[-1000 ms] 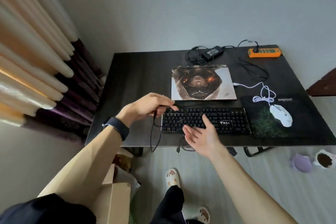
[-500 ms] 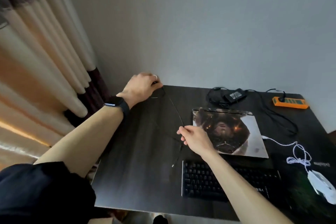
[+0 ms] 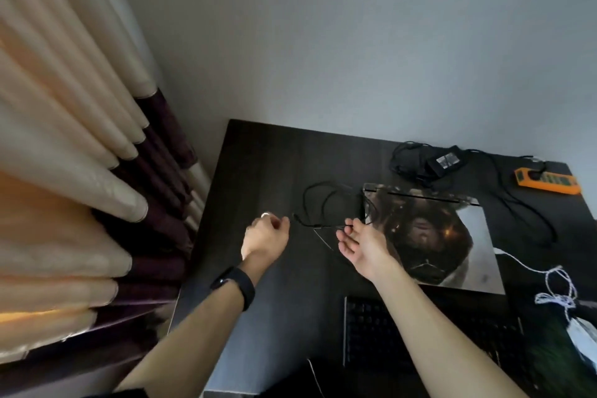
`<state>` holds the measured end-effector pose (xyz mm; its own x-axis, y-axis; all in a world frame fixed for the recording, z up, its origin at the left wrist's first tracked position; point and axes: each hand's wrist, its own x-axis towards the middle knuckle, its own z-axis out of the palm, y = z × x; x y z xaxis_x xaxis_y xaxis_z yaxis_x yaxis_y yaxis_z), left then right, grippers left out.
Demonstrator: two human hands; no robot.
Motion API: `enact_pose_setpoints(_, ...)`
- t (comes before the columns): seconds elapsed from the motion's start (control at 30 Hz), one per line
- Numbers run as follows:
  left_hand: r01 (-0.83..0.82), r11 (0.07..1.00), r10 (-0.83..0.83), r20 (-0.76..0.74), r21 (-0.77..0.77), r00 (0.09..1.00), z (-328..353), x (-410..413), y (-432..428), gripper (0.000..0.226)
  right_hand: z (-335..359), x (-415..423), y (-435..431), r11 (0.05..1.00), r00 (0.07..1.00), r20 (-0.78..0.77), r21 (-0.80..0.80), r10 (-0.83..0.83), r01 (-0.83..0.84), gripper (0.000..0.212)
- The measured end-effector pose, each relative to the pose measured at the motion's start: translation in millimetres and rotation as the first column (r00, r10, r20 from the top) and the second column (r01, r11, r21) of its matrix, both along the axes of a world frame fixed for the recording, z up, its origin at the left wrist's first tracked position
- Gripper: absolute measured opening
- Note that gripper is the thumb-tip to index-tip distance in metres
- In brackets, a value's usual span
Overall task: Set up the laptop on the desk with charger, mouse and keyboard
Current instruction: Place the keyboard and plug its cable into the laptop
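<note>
Cable lies sideways btw hands. R hand loose, fingertips touching it. L hand curled; grip unclear.

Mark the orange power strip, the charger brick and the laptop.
orange power strip (image 3: pixel 549 182): head view, middle of its top face.
charger brick (image 3: pixel 447 161): head view, on its label.
laptop (image 3: pixel 426 236): head view, centre of the closed lid.
</note>
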<state>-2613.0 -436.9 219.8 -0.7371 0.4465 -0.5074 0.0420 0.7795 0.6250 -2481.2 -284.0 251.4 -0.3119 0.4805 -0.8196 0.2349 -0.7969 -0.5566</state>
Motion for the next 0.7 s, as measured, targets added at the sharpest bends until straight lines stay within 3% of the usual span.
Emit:
enact_pose_setpoints(0.13, 0.083, 0.996, -0.062, 0.448, -0.029, 0.892, -18.2, 21.0, -7.4, 0.047, -25.9, 2.2, -11.2, 0.987, 0.998, -0.008, -0.15, -0.067, 0.065, 0.026)
enact_pose_setpoints(0.23, -0.242, 0.97, 0.164, 0.706, 0.011, 0.689, -34.7, 26.6, -6.6, 0.047, -45.0, 11.0, -29.0, 0.967, 0.998, 0.01, -0.248, -0.057, 0.058, 0.024)
enact_pose_setpoints(0.3, -0.535, 0.845, 0.297, 0.823, 0.01, 0.484, -45.1, 27.1, 1.0, 0.042, -55.3, 20.8, -40.9, 0.944, 1.0, 0.013, -0.328, -0.024, 0.027, 0.024)
enact_pose_setpoints(0.37, -0.809, 0.587, 0.378, 0.887, -0.008, 0.266, -48.0, 22.8, 10.2, 0.032, -63.1, 31.2, -49.2, 0.922, 0.998, 0.025, -0.385, 0.052, -0.039, 0.022)
enact_pose_setpoints(0.4, -0.879, 0.477, 0.416, 0.885, -0.015, 0.211, -47.8, 18.7, 14.5, 0.028, -67.2, 37.3, -51.0, 0.916, 0.993, 0.046, -0.393, 0.106, -0.08, 0.021)
enact_pose_setpoints(0.43, -0.899, 0.437, 0.466, 0.852, 0.012, 0.238, -46.9, 12.0, 18.0, 0.029, -71.9, 42.2, -50.2, 0.915, 0.983, 0.083, -0.385, 0.166, -0.122, 0.02)
enact_pose_setpoints(0.47, -0.882, 0.467, 0.512, 0.793, 0.068, 0.332, -42.7, 4.7, 20.5, 0.031, -75.0, 46.2, -47.4, 0.917, 0.966, 0.125, -0.363, 0.226, -0.167, 0.02)
enact_pose_setpoints(0.53, -0.748, 0.638, 0.53, 0.6, 0.183, 0.599, -34.8, -11.2, 22.7, 0.036, -80.5, 50.3, -36.8, 0.924, 0.916, 0.227, -0.279, 0.329, -0.262, 0.02)
enact_pose_setpoints(0.6, -0.566, 0.794, 0.467, 0.374, 0.222, 0.801, -23.0, -23.5, 25.7, 0.046, -88.1, 47.6, -19.5, 0.927, 0.871, 0.318, -0.149, 0.374, -0.344, 0.02)
enact_pose_setpoints(0.7, -0.417, 0.882, 0.387, 0.166, 0.22, 0.907, -4.2, -34.7, 23.6, 0.058, -100.3, 29.0, 2.0, 0.87, 0.807, 0.449, 0.117, 0.384, -0.479, 0.035)
